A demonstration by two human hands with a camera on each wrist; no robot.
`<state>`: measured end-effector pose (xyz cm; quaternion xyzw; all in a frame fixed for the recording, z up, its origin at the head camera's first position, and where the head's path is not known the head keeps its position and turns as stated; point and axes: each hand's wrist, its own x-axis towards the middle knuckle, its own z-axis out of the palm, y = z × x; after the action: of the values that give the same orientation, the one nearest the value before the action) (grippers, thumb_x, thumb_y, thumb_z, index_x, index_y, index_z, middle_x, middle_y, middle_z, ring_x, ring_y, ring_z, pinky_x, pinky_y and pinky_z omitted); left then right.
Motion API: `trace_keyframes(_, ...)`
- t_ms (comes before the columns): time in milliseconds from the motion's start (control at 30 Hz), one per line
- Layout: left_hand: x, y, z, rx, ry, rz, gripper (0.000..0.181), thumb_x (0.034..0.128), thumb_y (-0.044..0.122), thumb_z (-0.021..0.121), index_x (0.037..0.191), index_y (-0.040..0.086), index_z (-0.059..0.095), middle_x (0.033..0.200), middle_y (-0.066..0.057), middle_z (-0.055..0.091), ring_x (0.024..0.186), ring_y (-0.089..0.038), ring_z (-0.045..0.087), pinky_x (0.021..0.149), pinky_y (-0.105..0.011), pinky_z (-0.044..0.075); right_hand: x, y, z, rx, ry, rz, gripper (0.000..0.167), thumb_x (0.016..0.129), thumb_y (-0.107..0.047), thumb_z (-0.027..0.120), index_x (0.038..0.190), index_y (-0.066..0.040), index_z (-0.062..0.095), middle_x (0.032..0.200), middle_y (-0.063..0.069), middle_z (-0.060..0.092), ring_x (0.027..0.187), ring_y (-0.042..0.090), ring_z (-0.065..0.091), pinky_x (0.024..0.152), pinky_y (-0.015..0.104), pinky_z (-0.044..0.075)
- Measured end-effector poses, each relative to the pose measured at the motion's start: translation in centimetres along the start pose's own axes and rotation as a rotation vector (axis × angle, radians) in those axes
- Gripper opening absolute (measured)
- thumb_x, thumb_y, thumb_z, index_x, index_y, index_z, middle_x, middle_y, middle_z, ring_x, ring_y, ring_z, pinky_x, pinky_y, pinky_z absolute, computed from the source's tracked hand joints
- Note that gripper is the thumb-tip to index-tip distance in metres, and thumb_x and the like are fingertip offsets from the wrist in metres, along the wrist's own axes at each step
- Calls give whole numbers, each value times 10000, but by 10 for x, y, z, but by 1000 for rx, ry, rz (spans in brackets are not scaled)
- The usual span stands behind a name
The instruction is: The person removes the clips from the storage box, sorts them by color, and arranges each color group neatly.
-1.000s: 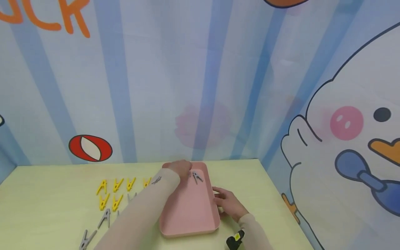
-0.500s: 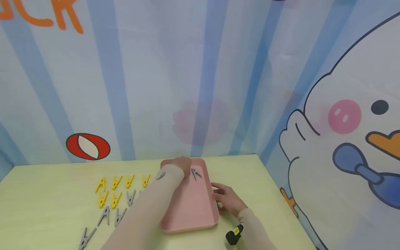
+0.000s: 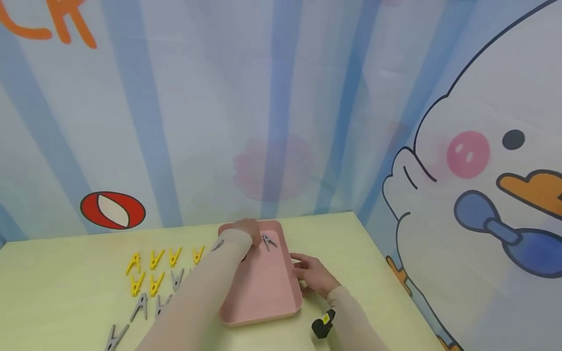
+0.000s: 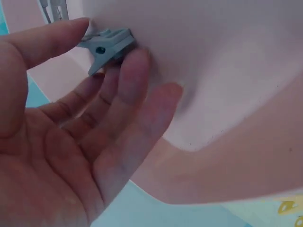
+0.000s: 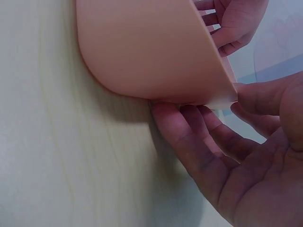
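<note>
My left hand (image 3: 249, 230) reaches into the far left corner of a pink tray (image 3: 261, 297). A small grey clothespin (image 4: 111, 47) is held between its thumb and curled fingers in the left wrist view, close to the tray floor. A second grey clothespin (image 3: 269, 241) lies in the tray just right of that hand. My right hand (image 5: 227, 156) grips the tray's right side, thumb at the rim and fingers against the lower edge. In the head view, the back of the left hand hides what it holds.
Left of the tray, several yellow clothespins (image 3: 155, 258) lie in rows on the pale yellow table (image 3: 57, 292). Nearer rows are grey clothespins (image 3: 139, 307), partly hidden by the left forearm. A striped curtain (image 3: 210, 122) stands behind the table. A black camera (image 3: 323, 325) sits at the right wrist.
The head view has shifted, so the scene sits slightly further left and higher. Both hands keep nearly the same places at the tray; the left forearm has uncovered more grey clothespins.
</note>
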<state>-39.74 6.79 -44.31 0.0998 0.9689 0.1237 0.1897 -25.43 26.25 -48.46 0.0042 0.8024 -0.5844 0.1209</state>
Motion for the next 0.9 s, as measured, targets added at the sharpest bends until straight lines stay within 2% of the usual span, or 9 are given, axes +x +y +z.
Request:
trace_keyframes(67,-3,-1,-2,6,-2,-20,86,915,193,604,905,182,689,1041,-33,642,740,-228,550,624,-456,409,1,-1,0,-1,0,2,505,1014,-99,536,1501,-61,412,1267,182,584,1063,291,624,702,424,563)
trace_keyframes(133,-3,-3,-3,9,-8,-10,82,907,188,597,901,169,677,987,-36,639,694,-218,526,603,-438,401,1,-2,0,-4,2,7,502,1013,-98,538,1498,-60,417,1272,184,582,1061,289,620,706,425,563)
trace_keyframes(333,5,-9,0,7,-30,14,135,884,141,572,784,156,660,901,-51,647,583,-204,441,541,-400,381,2,-1,0,-7,8,18,501,1002,-85,551,1489,-63,434,1264,179,586,1021,266,613,674,409,566)
trace_keyframes(467,8,-12,4,22,-29,20,126,873,139,580,774,158,656,909,-56,642,577,-210,424,528,-396,371,3,-1,1,-9,9,20,496,1004,-86,547,1486,-53,433,1240,170,594,1011,259,615,671,407,565)
trace_keyframes(700,8,-13,4,31,-26,21,83,880,135,584,872,147,665,962,-49,623,637,-228,499,537,-410,390,5,1,2,-6,9,31,491,995,-73,545,1477,-55,449,1251,179,595,1030,271,624,681,425,566)
trace_keyframes(900,4,-10,-3,12,-43,61,93,852,55,580,808,93,653,734,-67,600,520,-191,396,488,-357,356,5,1,0,-13,17,29,498,995,-73,550,1481,-57,444,1257,184,592,1032,274,620,677,415,566)
